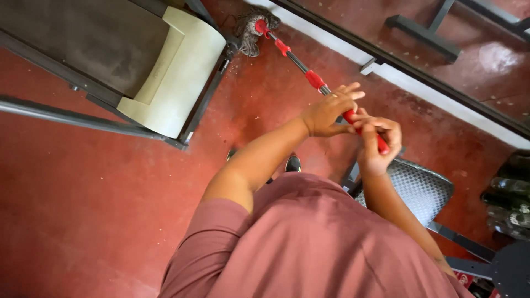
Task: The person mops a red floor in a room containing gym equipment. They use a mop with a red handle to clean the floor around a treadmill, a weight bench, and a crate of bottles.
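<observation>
Red floor [83, 209] everywhere, speckled with grit, and over it at upper left sits the treadmill [110, 55], its dark belt ending in a cream end cover on a grey metal frame. Along the top right runs a mirror wall [441, 83] with a pale strip at its base. Lower right, a mesh-backed chair [419, 187] stands just beside the person's right arm, with what look like dark bottles [510, 204] at the far right edge.

Now the mop [301, 66]: a long pole, dark metal with red collars, running from the hands up to the stringy grey mop head [248, 30], which lies on the floor tucked right against the treadmill's corner. It looks like a light, stiff pole with a soft, floppy head that will likely drag and snag on that frame. The red handle section near the top end is the natural place to hold, and that is where both hands are.

Left hand [328, 113] sits lower on the pole, its grip loose, thumb and lower fingers around the shaft while the upper fingers fan out. Right hand [378, 143] is above it, grip curled tight around the red end.

The treadmill frame crowds the head; the chair crowds the right elbow.
</observation>
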